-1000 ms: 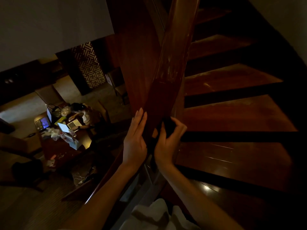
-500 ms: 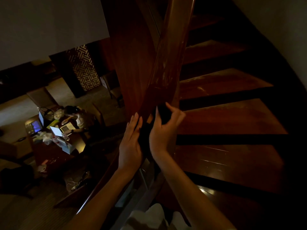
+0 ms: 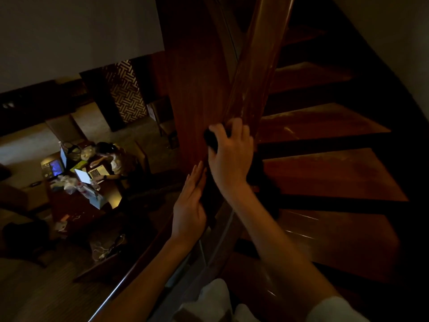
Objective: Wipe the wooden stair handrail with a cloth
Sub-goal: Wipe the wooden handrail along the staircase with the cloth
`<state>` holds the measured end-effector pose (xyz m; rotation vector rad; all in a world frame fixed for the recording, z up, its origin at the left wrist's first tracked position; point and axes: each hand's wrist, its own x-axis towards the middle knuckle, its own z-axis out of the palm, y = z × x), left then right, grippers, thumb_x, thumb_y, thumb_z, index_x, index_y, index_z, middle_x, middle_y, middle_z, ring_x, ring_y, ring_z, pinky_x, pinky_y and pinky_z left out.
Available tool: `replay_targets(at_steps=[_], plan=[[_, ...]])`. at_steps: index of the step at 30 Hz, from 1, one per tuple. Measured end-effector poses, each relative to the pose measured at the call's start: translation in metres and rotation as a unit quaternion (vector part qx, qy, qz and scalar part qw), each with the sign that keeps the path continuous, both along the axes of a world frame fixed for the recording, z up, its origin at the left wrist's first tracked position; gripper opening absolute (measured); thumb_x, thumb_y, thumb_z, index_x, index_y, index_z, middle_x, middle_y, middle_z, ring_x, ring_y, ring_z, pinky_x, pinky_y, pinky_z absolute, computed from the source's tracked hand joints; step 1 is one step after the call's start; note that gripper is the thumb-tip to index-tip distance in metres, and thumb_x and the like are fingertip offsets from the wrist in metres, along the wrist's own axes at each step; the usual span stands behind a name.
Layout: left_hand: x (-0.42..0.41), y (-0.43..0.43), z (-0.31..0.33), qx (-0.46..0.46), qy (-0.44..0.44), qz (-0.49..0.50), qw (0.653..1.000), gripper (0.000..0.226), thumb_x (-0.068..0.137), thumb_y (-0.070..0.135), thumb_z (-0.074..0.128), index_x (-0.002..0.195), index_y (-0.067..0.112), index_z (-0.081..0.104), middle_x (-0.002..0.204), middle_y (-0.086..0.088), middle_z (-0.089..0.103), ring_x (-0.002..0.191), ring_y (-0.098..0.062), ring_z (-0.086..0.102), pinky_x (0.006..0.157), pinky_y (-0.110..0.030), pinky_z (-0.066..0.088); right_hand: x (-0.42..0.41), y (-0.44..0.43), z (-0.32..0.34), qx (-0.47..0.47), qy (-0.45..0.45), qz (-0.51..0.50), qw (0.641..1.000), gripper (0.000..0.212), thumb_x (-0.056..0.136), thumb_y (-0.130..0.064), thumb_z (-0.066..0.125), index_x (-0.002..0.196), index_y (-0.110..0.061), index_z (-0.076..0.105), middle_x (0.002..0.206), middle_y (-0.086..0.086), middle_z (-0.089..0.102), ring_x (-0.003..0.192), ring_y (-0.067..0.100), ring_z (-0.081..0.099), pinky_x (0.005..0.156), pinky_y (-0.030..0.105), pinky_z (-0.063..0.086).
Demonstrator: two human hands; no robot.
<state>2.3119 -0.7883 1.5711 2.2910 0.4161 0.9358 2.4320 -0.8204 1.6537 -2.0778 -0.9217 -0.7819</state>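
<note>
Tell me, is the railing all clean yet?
Not yet. The right hand grips the dark cloth on the handrail, with the left hand flat against its side. Pale smudges above the cloth are still to wipe. The part below is too dark to judge.

No text, label or number can be read. The blue laptop screen [image 3: 56,168] on the table [image 3: 69,205] shows pale lines too small to make out, and the light box [image 3: 96,200] beside it bears print that stays blurred. Pale streaks on the handrail [image 3: 255,77] are scuffs, not lettering.
</note>
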Motion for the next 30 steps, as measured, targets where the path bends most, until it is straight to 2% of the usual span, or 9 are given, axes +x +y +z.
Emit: replay_targets(at_steps=[2, 5, 8, 11, 13, 16, 21, 26, 30], plan=[[0.0, 0.001, 0.001, 0.007, -0.003, 0.003, 1.0, 0.063, 0.088, -0.015, 0.037, 0.147, 0.007, 0.031, 0.158, 0.0, 0.024, 0.148, -0.013, 0.022, 0.12, -0.024, 0.015, 0.026, 0.007, 0.025, -0.036, -0.012, -0.042, 0.998, 0.037, 0.074, -0.016, 0.08, 0.109, -0.017, 0.067, 0.116, 0.015, 0.058, 0.103, 0.033, 0.056, 0.08, 0.039, 0.047], [-0.001, 0.001, 0.001, -0.014, -0.015, -0.011, 1.0, 0.067, 0.087, -0.018, 0.039, 0.148, 0.01, 0.033, 0.16, 0.008, 0.021, 0.148, -0.01, 0.021, 0.12, -0.025, 0.017, 0.034, 0.0, 0.028, 0.03, 0.032, -0.079, 0.996, 0.036, 0.076, -0.013, 0.079, 0.11, -0.016, 0.068, 0.115, 0.017, 0.057, 0.104, 0.035, 0.056, 0.082, 0.041, 0.05], [-0.002, 0.005, 0.0, -0.063, -0.058, -0.003, 0.996, 0.059, 0.087, -0.007, 0.04, 0.143, 0.012, 0.039, 0.154, 0.008, 0.034, 0.142, -0.01, 0.034, 0.114, -0.029, 0.034, -0.007, -0.014, -0.011, -0.062, -0.021, -0.005, 0.998, 0.046, 0.068, -0.015, 0.084, 0.111, -0.018, 0.067, 0.117, 0.012, 0.052, 0.102, 0.031, 0.052, 0.078, 0.04, 0.048], [-0.013, 0.016, -0.009, -0.089, -0.089, 0.074, 0.989, 0.044, 0.089, -0.003, 0.044, 0.13, 0.008, 0.056, 0.137, 0.001, 0.053, 0.122, -0.002, 0.054, 0.097, -0.028, 0.05, -0.022, -0.024, -0.024, -0.157, -0.072, 0.094, 0.98, 0.052, 0.061, -0.02, 0.089, 0.108, -0.018, 0.067, 0.109, 0.009, 0.052, 0.093, 0.028, 0.053, 0.071, 0.036, 0.045], [-0.017, 0.027, -0.01, -0.114, -0.094, 0.102, 0.984, 0.048, 0.087, -0.016, 0.047, 0.125, 0.01, 0.062, 0.131, 0.004, 0.056, 0.1, 0.008, 0.059, 0.08, -0.012, 0.051, 0.007, -0.013, 0.001, -0.153, -0.059, 0.037, 0.986, 0.051, 0.062, -0.018, 0.088, 0.108, -0.019, 0.064, 0.111, 0.012, 0.054, 0.097, 0.032, 0.053, 0.074, 0.04, 0.047], [-0.009, 0.038, 0.002, -0.166, -0.096, 0.093, 0.977, 0.052, 0.088, -0.018, 0.046, 0.121, 0.018, 0.065, 0.126, 0.017, 0.056, 0.076, -0.003, 0.059, 0.064, -0.008, 0.045, 0.036, 0.001, 0.035, -0.053, 0.005, -0.092, 0.994, 0.041, 0.074, -0.015, 0.081, 0.111, -0.015, 0.065, 0.114, 0.019, 0.056, 0.102, 0.036, 0.056, 0.08, 0.044, 0.049], [0.021, 0.043, 0.028, -0.207, -0.085, -0.029, 0.974, 0.038, 0.095, -0.001, 0.047, 0.127, 0.015, 0.058, 0.125, 0.008, 0.059, 0.116, -0.001, 0.057, 0.096, -0.014, 0.046, -0.038, -0.012, -0.022, -0.14, 0.014, -0.05, 0.989, 0.051, 0.064, -0.017, 0.087, 0.11, -0.015, 0.066, 0.109, 0.018, 0.059, 0.09, 0.035, 0.06, 0.071, 0.039, 0.048], [0.015, 0.044, 0.025, -0.334, -0.117, -0.105, 0.93, 0.037, 0.101, 0.017, 0.039, 0.137, 0.021, 0.048, 0.128, 0.016, 0.06, 0.12, -0.001, 0.056, 0.095, -0.015, 0.046, -0.052, 0.001, -0.017, -0.051, 0.124, -0.051, 0.99, 0.028, 0.088, -0.032, 0.063, 0.111, -0.016, 0.059, 0.107, 0.004, 0.057, 0.095, 0.019, 0.054, 0.081, 0.028, 0.035], [0.015, 0.043, 0.036, -0.413, -0.196, -0.142, 0.878, 0.035, 0.103, 0.022, 0.03, 0.135, 0.03, 0.039, 0.125, 0.028, 0.059, 0.117, 0.004, 0.056, 0.088, -0.009, 0.046, -0.063, 0.034, 0.001, 0.024, 0.211, 0.018, 0.977, 0.027, 0.085, -0.028, 0.059, 0.107, -0.024, 0.045, 0.106, -0.006, 0.047, 0.098, 0.007, 0.044, 0.089, 0.018, 0.027]])
